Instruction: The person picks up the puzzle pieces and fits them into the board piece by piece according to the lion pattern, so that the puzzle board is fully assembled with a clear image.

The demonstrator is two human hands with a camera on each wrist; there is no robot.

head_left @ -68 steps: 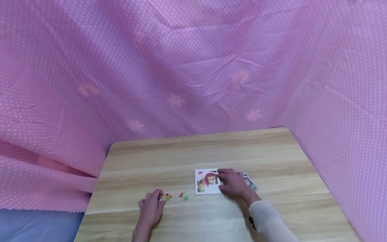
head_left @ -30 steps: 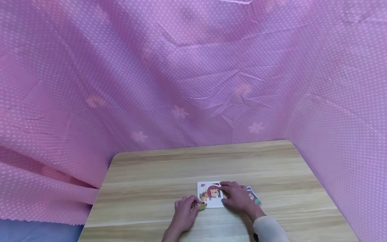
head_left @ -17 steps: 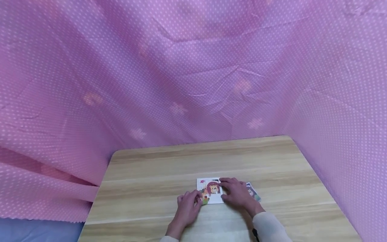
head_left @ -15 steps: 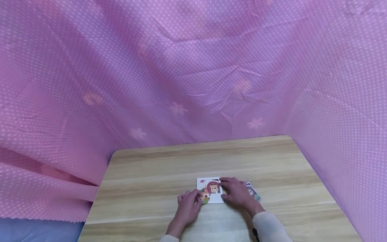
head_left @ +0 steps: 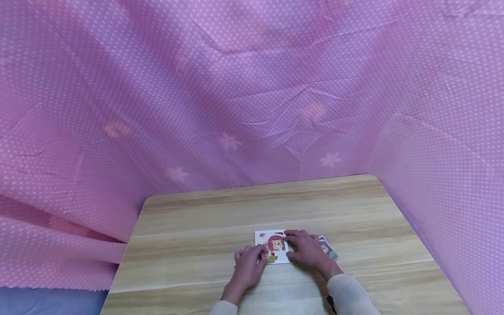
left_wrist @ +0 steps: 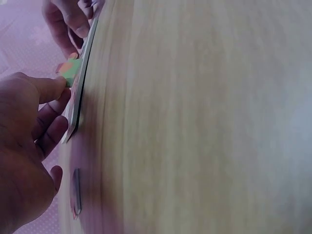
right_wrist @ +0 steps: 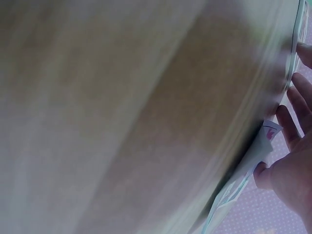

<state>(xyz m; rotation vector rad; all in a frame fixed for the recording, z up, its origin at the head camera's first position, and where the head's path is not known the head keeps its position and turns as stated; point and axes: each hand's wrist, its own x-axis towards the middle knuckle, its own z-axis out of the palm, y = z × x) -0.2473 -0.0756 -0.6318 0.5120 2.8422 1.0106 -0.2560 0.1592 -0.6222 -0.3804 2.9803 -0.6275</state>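
A white-bordered puzzle board [head_left: 281, 256] with a partly filled lion picture lies flat on the table. My left hand [head_left: 249, 264] pinches a green and orange puzzle piece [left_wrist: 71, 71] between thumb and fingers, over the board's near left part. Its outer end shows in the head view; the rest is behind my fingers. Along the board's right side rests my right hand [head_left: 308, 251], thumb at the lower edge area and fingertips near the top corner. The right wrist view shows those fingers [right_wrist: 288, 127] loosely extended beside the board edge.
A colourful picture card [head_left: 328, 248] lies partly under my right hand. Another small loose flat piece [left_wrist: 76, 192] sits on the wooden table [head_left: 189, 245], below my left hand in the left wrist view. A pink dotted cloth [head_left: 252, 96] hangs around the table.
My left hand has moved right from the loose pieces on the table to the board, carrying a puzzle piece, then shifted slightly farther right over it. My right hand has stayed at the board's right edge.
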